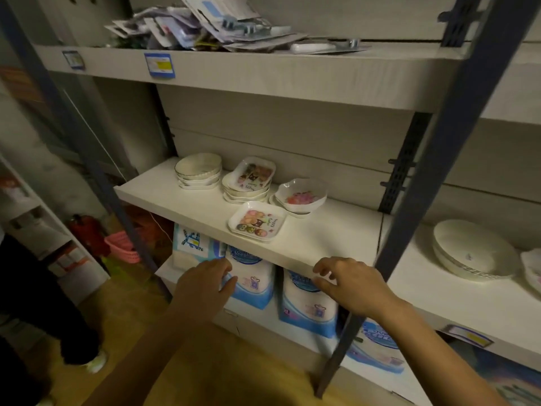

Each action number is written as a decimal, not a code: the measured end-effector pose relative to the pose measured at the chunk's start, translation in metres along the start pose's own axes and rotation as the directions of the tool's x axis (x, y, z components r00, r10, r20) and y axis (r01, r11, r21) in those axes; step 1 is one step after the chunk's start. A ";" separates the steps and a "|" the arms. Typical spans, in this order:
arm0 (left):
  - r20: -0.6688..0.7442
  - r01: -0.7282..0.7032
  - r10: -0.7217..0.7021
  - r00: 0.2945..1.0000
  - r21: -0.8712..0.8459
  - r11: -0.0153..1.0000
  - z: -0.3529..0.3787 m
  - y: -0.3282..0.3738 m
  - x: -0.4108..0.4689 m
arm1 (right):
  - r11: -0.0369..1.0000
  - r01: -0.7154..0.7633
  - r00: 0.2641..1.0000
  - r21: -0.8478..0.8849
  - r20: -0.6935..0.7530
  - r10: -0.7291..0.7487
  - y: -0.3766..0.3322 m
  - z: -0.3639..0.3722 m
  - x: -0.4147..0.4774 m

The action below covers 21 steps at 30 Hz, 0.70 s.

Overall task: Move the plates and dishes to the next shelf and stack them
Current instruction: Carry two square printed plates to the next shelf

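Shelving in grey metal filled the view. Its middle shelf (164, 197) carried the small plates and dishes. The next shelf (433, 291), to the right beyond a dark upright post (409, 230), already held a stack of large pale bowls (471, 253). That post stood between the two shelves, so anything carried across would probably have to come out and around it. A careless swing could knock a dish against the metal.

Three stacks stood near one another towards the back of the middle shelf. Round pale dishes (198, 171) were at the left. Square cartoon plates (248, 180) were in the middle, with the top one tilted. Scalloped flower dishes (300, 197) were at the right. The tilted top plate looked likely to slide off if its stack were lifted in one go.

A single cartoon plate (257, 221) lay alone nearer the front edge, where a reaching wrist could nudge it off.

Both hands were empty, with fingers loosely curled, well apart and just below the shelf's front edge. The left hand (202, 285) was in front of blue-and-white packs (251, 282) on the shelf below, and the right hand (351, 285) was near the post. Mixed shapes stacked together on the next shelf might sit unevenly and topple.
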<state>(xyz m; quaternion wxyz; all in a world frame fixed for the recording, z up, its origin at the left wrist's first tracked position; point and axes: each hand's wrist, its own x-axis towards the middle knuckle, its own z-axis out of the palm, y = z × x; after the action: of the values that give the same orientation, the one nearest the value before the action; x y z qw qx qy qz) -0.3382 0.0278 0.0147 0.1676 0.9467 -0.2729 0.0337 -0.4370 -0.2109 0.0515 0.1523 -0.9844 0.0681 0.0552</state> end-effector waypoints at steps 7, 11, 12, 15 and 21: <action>-0.022 -0.023 0.023 1.000 -0.018 1.000 -0.004 -0.064 0.065 | 0.997 -0.078 0.997 0.010 -0.012 0.078 -0.017 0.011 0.083; 0.012 -0.049 0.050 0.999 -0.034 0.998 -0.006 -0.092 0.107 | 0.982 -0.186 0.982 0.028 -0.019 0.187 -0.021 0.021 0.129; 0.031 -0.058 0.059 0.998 -0.032 0.998 -0.007 -0.098 0.118 | 0.975 -0.218 0.976 0.039 -0.012 0.219 -0.022 0.023 0.140; 0.055 -0.075 0.077 0.996 -0.045 0.996 -0.009 -0.114 0.151 | 0.955 -0.292 0.956 0.045 0.000 0.292 -0.027 0.027 0.170; 0.114 -0.131 0.136 0.984 -0.054 0.990 -0.003 -0.133 0.205 | 0.891 -0.453 0.891 0.032 -0.004 0.453 -0.032 0.035 0.203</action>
<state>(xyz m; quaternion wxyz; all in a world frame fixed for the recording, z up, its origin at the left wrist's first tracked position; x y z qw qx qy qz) -0.0939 0.0311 0.0092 0.1705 0.9225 -0.3459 -0.0171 -0.2354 -0.1940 0.0013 0.1499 -0.9393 0.2973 0.0827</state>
